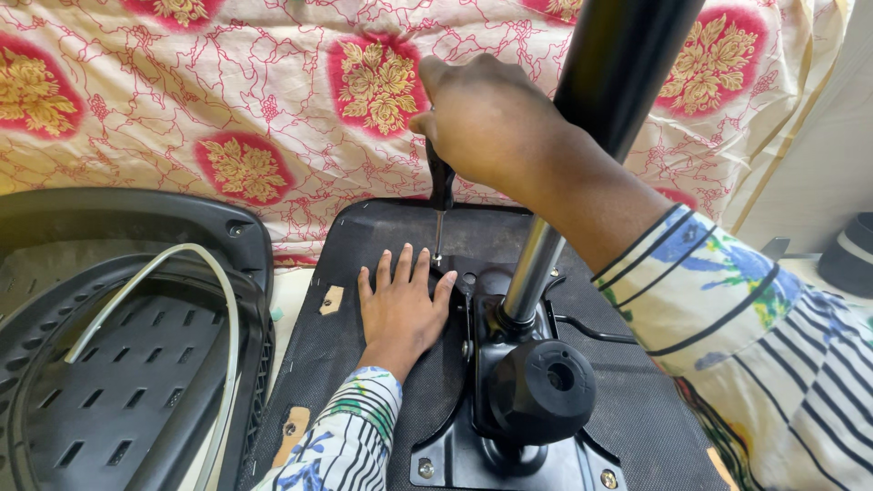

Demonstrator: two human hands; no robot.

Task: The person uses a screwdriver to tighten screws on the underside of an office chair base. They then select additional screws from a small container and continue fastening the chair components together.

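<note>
Beside our flat, open left hand (pixel 400 305) on the seat underside (pixel 364 364), our right grip (pixel 486 123) closes around an upright screwdriver (pixel 440 195).

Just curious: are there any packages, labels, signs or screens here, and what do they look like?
No packages, signs or screens.
Tan patch: small and rectangular, maybe a sticker, on the black seat underside, beside the left hand.
Second tan patch: lower on the seat's left edge, partly cut off by the frame.

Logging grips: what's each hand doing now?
Left hand: open, flat on seat base.
Right hand: closed on screwdriver.
</note>
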